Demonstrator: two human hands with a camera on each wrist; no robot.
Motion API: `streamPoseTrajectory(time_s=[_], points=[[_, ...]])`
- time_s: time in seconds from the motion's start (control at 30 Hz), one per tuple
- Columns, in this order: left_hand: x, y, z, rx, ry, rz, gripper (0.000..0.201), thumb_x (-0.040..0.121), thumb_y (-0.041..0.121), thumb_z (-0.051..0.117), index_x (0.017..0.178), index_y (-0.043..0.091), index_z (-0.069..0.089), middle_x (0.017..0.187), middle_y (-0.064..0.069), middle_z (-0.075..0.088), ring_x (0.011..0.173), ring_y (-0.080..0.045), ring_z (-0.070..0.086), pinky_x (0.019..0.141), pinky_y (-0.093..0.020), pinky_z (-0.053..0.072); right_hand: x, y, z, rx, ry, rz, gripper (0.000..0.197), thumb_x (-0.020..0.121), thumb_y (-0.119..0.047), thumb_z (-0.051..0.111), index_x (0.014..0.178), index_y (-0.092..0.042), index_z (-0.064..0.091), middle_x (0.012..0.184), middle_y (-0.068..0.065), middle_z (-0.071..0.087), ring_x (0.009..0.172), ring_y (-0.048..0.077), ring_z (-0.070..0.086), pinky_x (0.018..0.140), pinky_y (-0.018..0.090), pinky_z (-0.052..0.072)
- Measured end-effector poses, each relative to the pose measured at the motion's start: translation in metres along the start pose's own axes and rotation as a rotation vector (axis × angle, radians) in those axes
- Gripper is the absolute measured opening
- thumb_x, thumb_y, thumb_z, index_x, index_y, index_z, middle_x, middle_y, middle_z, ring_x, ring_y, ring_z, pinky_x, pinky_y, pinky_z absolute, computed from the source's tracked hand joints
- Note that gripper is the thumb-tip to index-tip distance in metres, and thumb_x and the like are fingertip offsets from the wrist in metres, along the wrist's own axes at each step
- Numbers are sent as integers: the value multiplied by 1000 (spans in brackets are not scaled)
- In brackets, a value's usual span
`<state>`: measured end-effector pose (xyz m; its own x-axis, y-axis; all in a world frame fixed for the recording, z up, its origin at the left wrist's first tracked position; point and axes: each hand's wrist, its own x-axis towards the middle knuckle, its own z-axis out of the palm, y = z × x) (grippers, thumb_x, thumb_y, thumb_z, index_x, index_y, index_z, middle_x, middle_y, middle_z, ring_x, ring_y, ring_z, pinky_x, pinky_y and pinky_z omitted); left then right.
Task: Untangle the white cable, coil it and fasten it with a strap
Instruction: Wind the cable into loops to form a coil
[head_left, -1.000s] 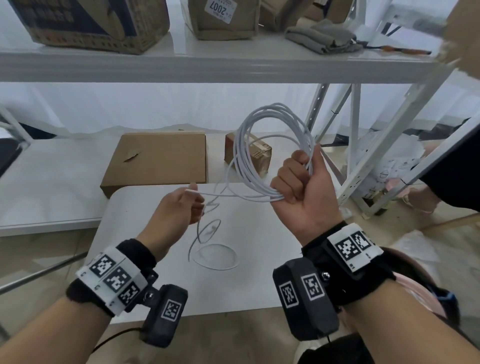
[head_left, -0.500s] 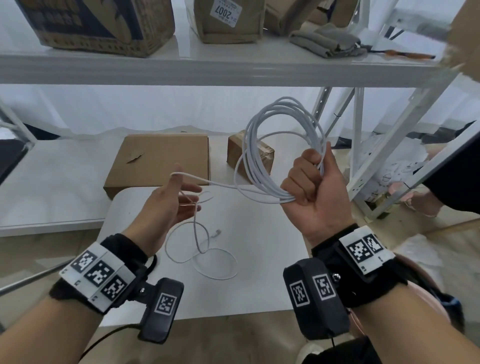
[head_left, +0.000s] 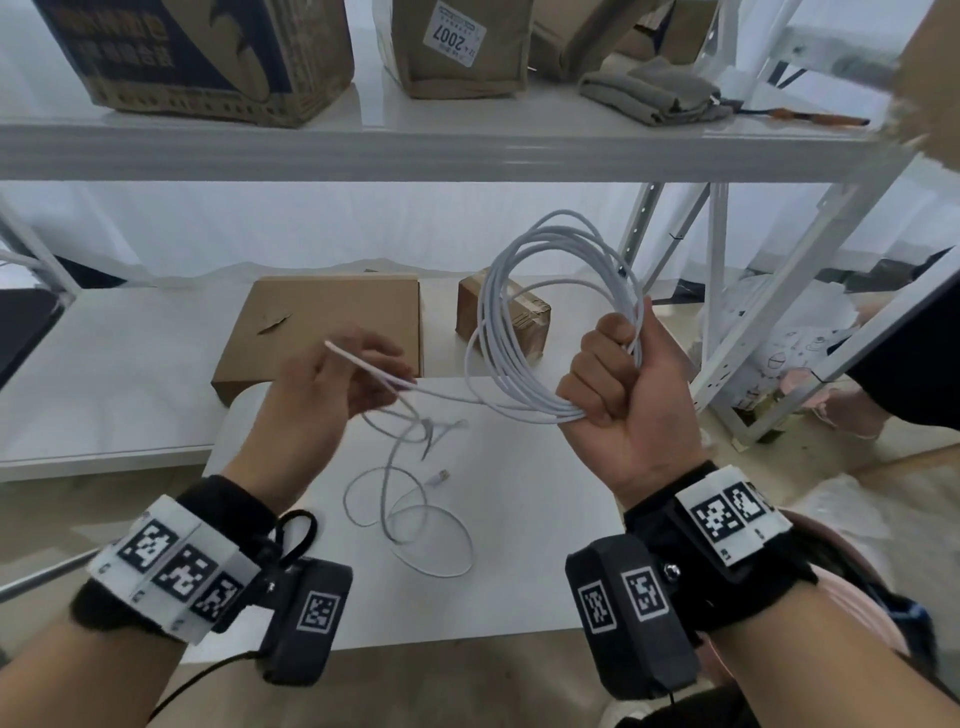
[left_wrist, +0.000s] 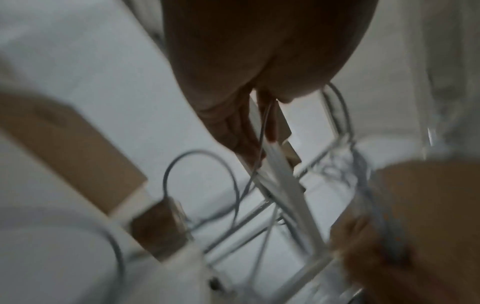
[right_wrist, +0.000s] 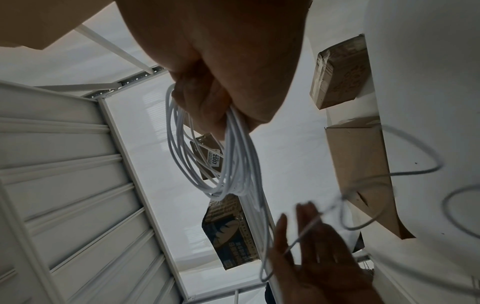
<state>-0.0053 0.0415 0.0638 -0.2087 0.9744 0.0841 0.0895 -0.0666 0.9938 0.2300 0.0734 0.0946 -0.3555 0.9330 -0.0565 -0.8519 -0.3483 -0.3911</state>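
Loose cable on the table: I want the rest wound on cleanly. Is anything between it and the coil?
Nothing visible. The loose cable lies in loops on bare table; one strand runs through the left hand straight to the coil, which the right hand grips. Both boxes sit behind.

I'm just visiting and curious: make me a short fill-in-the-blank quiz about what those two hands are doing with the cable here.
1. The coiled loops of the white cable are gripped in the ____ hand.
2. The left hand holds a single ____ of cable.
3. The cable's loose end lies on the white ____.
4. The label on the shelf box reads ____.

Missing words: right; strand; table; 2007
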Motion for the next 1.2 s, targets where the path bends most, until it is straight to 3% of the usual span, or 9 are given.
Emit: streamPoseTrajectory(time_s=[0.1,0.27,0.33,0.47,0.6,0.77,0.9,1.0,1.2], points=[[-2,0,1,-23,-62,-63,44,106,44,36,98,15,68,95,-9,75,94,-31,72,80,-35,55,0,3,-1,3,-14,16,52,102,-48,36,61,-19,50,49,-8,12,37,8,7,33,18,11],[-3,-10,-11,770,-11,-44,49,106,45,31,86,26,71,80,-1,66,80,-21,60,74,-35,40,-1,3,0,-10,13,12,54,104,-48,34,60,-19,49,49,-7,11,37,9,6,33,18,10],[1,-5,-11,540,-11,-98,43,108,34,36,86,22,71,73,0,64,72,-17,56,69,-34,39,-1,1,1,-9,24,2,56,105,-47,33,59,-19,49,49,-8,11,38,9,6,34,18,10],[4,8,-7,-327,6,-387,30,100,0,40,111,2,68,96,-12,74,96,-26,68,78,-28,58,0,2,0,-5,19,24,54,104,-48,35,60,-19,50,49,-8,11,37,8,7,34,18,10],[2,23,-13,-788,8,-425,34,99,12,40,122,-2,61,119,-17,69,107,-34,70,88,-40,59,-1,3,-5,-44,-50,152,48,95,-53,42,63,-19,50,49,-8,14,37,7,9,33,18,13],[2,25,-9,-480,0,-312,27,103,13,48,128,6,55,101,2,76,54,-10,54,49,-19,48,-5,8,-4,-318,-209,355,44,85,-61,55,66,-21,54,50,-10,15,37,5,11,35,16,14],[-5,29,-5,-256,-148,-246,27,98,16,54,115,6,71,101,-8,74,83,-25,60,67,-25,52,-10,11,-1,-580,-371,410,40,77,-42,81,77,-17,50,54,-9,18,38,5,14,38,13,16],[-13,27,-4,-302,-201,-217,31,88,21,61,112,4,69,108,-16,75,94,-30,72,80,-35,62,-11,17,2,-723,-366,372,7,89,-16,70,88,-17,64,56,-5,18,40,6,15,40,15,15],[-15,27,4,-374,-214,-254,28,104,9,42,117,-5,62,81,-15,69,66,-26,69,58,-28,57,-8,20,1,-945,-155,266,11,94,-6,63,104,-6,62,58,-1,18,43,10,14,41,22,13]])
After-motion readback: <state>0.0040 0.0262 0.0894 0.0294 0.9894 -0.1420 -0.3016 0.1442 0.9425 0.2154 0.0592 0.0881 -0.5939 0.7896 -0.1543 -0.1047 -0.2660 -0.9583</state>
